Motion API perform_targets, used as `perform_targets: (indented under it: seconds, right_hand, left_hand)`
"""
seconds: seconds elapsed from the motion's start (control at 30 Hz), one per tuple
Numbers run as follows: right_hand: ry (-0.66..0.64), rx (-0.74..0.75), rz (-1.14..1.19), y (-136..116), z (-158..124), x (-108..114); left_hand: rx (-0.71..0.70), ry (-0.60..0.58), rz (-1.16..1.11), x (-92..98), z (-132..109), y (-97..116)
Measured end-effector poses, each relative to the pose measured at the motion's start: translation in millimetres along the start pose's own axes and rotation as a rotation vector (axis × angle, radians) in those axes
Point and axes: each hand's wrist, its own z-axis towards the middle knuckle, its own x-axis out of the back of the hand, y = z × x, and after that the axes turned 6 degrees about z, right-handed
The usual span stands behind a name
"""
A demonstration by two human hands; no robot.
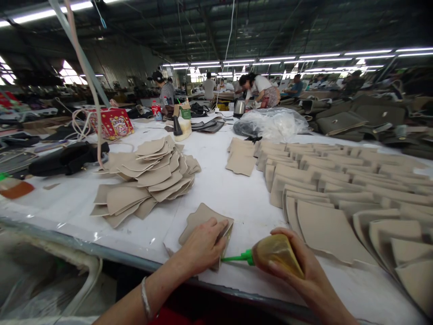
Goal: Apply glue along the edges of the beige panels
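My left hand (206, 241) holds a beige panel (199, 216) at the front edge of the white table, its fingers over the panel's right side. My right hand (301, 262) is wrapped round a squeeze bottle (279, 253) of amber liquid, lying nearly level. The bottle's green nozzle (237, 257) points left, its tip at the panel's edge just below my left fingers. Left of my hands is a loose pile of beige panels (149, 176). Rows of overlapping beige panels (331, 221) spread across the right side.
A second amber bottle (15, 187) lies at the far left, near a black bag (66, 158) and a red patterned box (111, 123). Clear plastic wrap (274, 123) and a kettle (239, 108) are at the back. Several people work beyond the table (209, 180).
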Motion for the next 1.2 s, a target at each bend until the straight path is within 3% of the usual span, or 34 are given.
perform_targets:
  seconds: [0.13, 0.33, 0.53, 0.7, 0.9, 1.2]
  right_hand:
    - [-0.030, -0.023, 0.055, 0, 0, -1]
    - [0.105, 0.093, -0.099, 7, 8, 6]
    - [-0.019, 0.032, 0.047, 3, 5, 1]
    - [0.118, 0.112, -0.119, 5, 25, 13]
    - [0.161, 0.248, -0.209, 9, 34, 17]
    - [0.053, 0.060, -0.029, 0, 23, 14]
  left_hand:
    - [0.005, -0.007, -0.005, 1.3, -1, 2]
    - [0.002, -0.002, -0.006, 0.4, 0, 1]
    - [-0.004, -0.016, -0.001, 0.9, 1, 2]
    - [-0.011, -0.027, -0.011, 2.8, 2, 2]
    - [-0.014, -0.032, -0.012, 2.2, 3, 2]
    - [-0.017, -0.028, -0.022, 1.9, 4, 1]
